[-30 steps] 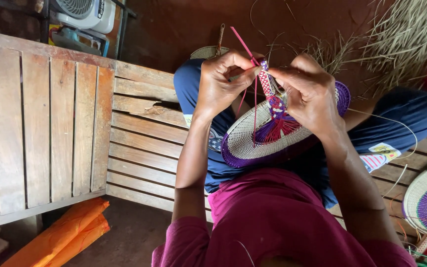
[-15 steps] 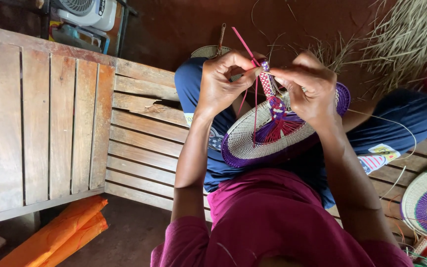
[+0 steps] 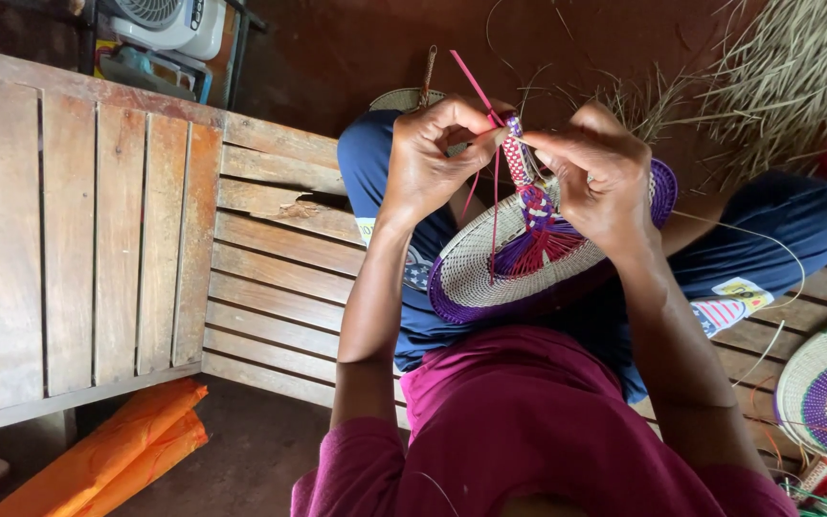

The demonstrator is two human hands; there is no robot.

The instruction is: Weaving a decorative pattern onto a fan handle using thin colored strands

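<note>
Slats of a weathered wooden bench (image 3: 145,239) spread wide and bare to the left; dry straw (image 3: 777,67) crowds the far right. On the lap lies a round woven fan (image 3: 490,273), pale tight coils, purple rim, red and purple strands fanning from its braided handle (image 3: 521,163). Left hand (image 3: 437,158) pinches a pink strand (image 3: 476,86); right hand (image 3: 600,177) pinches the handle's wrapping.
</note>
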